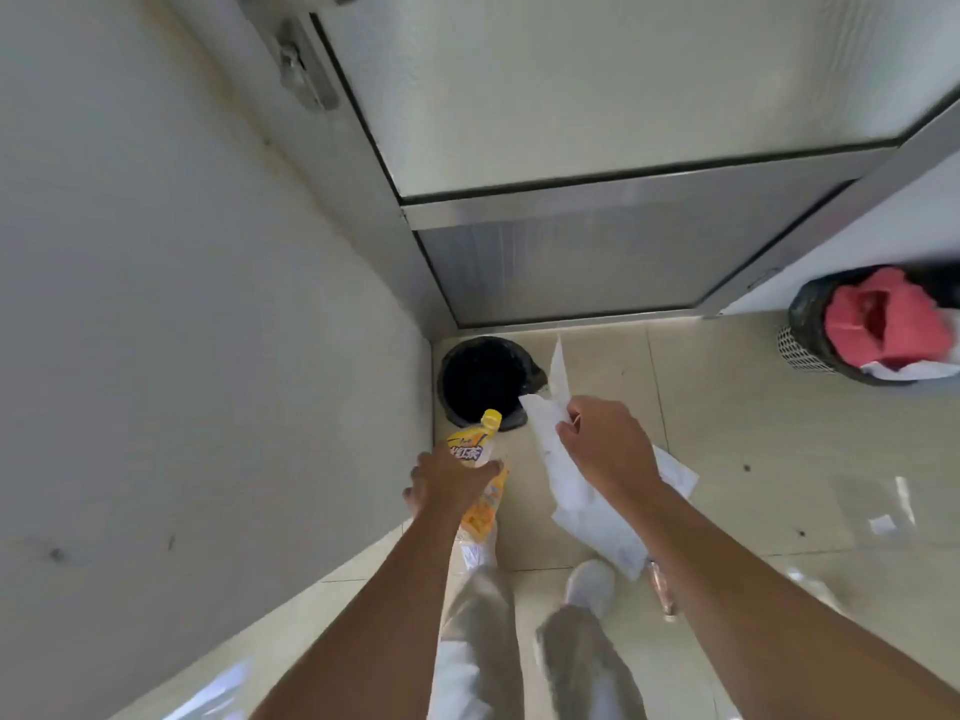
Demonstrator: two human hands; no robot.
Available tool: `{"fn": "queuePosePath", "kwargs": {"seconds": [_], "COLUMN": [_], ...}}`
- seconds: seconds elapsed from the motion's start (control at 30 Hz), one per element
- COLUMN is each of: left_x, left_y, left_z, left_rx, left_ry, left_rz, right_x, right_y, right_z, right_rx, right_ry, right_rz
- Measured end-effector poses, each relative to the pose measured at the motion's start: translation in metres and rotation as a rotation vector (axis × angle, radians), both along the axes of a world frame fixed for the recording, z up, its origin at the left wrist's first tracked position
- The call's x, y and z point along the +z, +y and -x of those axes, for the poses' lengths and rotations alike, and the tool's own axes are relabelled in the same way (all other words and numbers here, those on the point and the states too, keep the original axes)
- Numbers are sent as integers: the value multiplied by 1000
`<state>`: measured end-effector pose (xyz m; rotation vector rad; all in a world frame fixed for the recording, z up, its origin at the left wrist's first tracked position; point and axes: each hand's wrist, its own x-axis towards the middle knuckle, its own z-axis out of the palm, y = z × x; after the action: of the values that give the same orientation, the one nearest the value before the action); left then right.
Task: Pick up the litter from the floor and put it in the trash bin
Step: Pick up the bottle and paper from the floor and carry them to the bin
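My left hand [449, 483] grips a plastic bottle [480, 478] with a yellow cap and yellow label, its cap pointing toward the bin. My right hand [605, 441] holds crumpled white paper [576, 491] that hangs above the floor, one strip sticking up toward the door. A round trash bin [485, 381] lined with a black bag stands in the corner between wall and door, just beyond both hands. Its inside looks dark.
A white wall [182, 304] runs along the left. A metal-framed door [597, 241] closes the far side. A second black-lined bin [878, 324] with red and white waste stands at right. Clear plastic wrappers [883, 506] lie on the beige tiles. My legs and shoes are below.
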<state>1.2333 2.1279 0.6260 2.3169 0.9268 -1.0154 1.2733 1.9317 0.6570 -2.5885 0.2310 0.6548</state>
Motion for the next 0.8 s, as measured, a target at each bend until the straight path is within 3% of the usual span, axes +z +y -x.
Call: {"fn": "queuePosePath", "kwargs": {"seconds": [0.13,0.23,0.43,0.6,0.8], "left_x": [-95,-175,-292,-334,-337], "left_y": [11,22,41,44,56], "left_z": [-44,-63,-90,-121,-163], "left_rx": [34,93,99,-6,-97], "left_ry": [36,71,54,71,12], "left_rz": [-12,28,11,-35,-136], "right_x": [-105,-179,-275,-317,-327], "right_y": [14,19,18,28,59], "right_z": [-7,-6,-7,-26,-68], "right_rx": [-45,90,144,186,216], "right_ry": [15,-15,-29,-15,-57], "right_rz": [-52,-31,-27,-86,-165]}}
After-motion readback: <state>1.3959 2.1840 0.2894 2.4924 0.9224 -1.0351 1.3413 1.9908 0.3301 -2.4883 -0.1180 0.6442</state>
